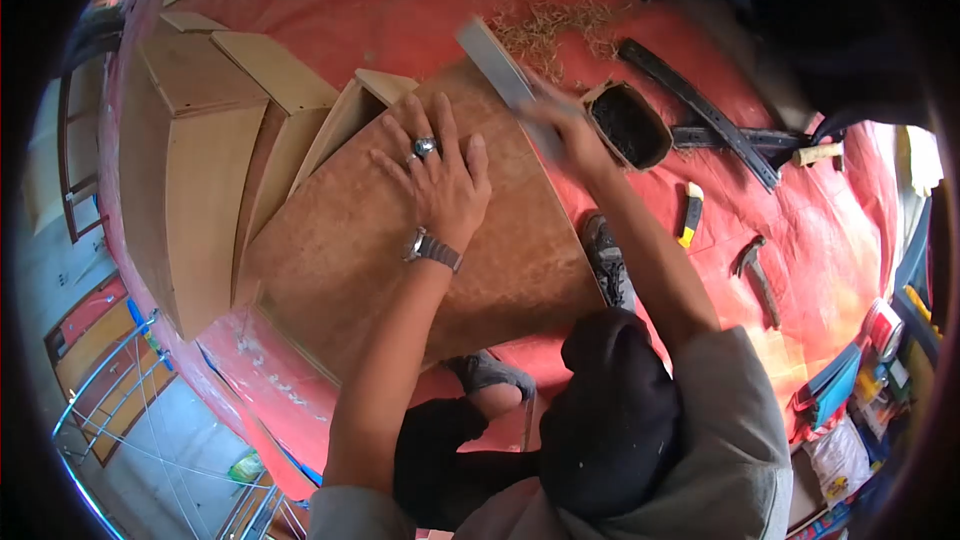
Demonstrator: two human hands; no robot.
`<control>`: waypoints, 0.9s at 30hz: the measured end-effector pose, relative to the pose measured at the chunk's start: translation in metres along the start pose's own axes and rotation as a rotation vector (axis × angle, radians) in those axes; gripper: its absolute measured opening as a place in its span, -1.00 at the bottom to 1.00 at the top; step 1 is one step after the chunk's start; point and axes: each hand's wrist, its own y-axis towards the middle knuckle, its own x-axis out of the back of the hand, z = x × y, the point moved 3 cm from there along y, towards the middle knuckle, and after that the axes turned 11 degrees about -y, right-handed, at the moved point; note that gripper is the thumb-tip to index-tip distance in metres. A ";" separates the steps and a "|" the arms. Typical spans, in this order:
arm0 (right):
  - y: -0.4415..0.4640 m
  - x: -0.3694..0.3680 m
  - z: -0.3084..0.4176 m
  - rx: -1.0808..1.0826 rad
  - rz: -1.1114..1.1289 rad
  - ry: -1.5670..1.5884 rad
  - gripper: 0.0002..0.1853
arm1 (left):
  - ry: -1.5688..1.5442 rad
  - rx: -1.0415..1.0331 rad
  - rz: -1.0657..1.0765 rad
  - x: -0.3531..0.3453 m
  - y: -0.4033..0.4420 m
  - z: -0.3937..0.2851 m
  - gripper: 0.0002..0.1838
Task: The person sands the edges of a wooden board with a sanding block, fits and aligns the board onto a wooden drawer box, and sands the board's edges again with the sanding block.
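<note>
My left hand (438,170), with rings and a wristwatch, lies with fingers spread on a brown wooden panel (480,240). At the panel's upper right edge, my right hand (565,125) is closed around a long flat grey tool (495,62), blurred by motion. The tool lies along the edge; its lower end is partly hidden by the hand. Just right of that hand is an open box (628,125) with dark contents.
Wooden boxes (215,180) stand at the left. On the red sheet (350,10) lie shavings (560,30), black rails (700,110), a yellow-black cutter (691,215), a hammer (760,280) and a wooden-handled tool (818,154). Bags and packets (850,420) sit at lower right.
</note>
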 end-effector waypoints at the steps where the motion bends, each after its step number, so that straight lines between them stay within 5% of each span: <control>1: 0.032 0.000 0.008 -0.018 0.016 -0.029 -0.22 | -0.004 -0.003 -0.008 0.002 0.005 -0.001 -0.26; 5: 0.035 -0.005 0.010 -0.117 -0.018 0.205 -0.23 | -0.005 0.002 -0.020 0.002 0.007 -0.003 -0.26; 12: -0.126 0.005 -0.033 -0.296 -0.016 0.336 -0.08 | -0.004 -0.016 -0.015 -0.002 0.002 0.002 -0.25; 17: -0.021 -0.005 -0.006 -0.111 -0.007 0.216 -0.09 | 0.003 0.002 0.010 -0.001 0.004 0.002 -0.25; 21: 0.064 -0.016 -0.001 -0.157 0.031 0.458 -0.19 | 0.010 -0.013 -0.004 0.004 0.008 0.000 -0.25; 27: -0.053 -0.008 -0.025 -0.213 0.051 0.572 -0.08 | -0.011 -0.004 -0.009 -0.001 0.005 0.002 -0.25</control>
